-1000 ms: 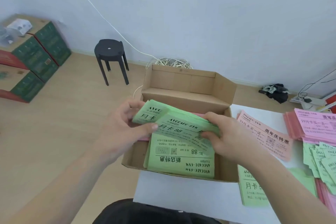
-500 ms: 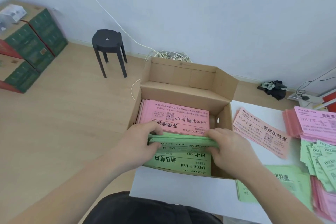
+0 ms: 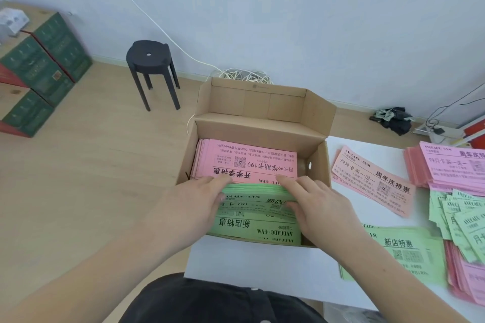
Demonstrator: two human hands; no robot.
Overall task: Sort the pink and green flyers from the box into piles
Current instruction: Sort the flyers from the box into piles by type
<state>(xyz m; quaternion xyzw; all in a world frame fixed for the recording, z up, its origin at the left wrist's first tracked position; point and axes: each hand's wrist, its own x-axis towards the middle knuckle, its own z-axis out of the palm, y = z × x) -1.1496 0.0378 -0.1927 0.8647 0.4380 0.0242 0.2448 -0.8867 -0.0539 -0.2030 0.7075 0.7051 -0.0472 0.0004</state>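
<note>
Two hands reach palm-down into the cardboard box (image 3: 319, 162): left hand (image 3: 194, 207) and right hand (image 3: 319, 207) clasp opposite ends of a green flyer stack (image 3: 258, 195) between them. Pink flyers (image 3: 246, 162) lie just beyond the fingertips.

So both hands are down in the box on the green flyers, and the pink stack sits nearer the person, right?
Not quite. In the head view the pink stack lies at the far end of the box, beyond the green flyers. Both hands, left and right, do rest on the green.
</note>
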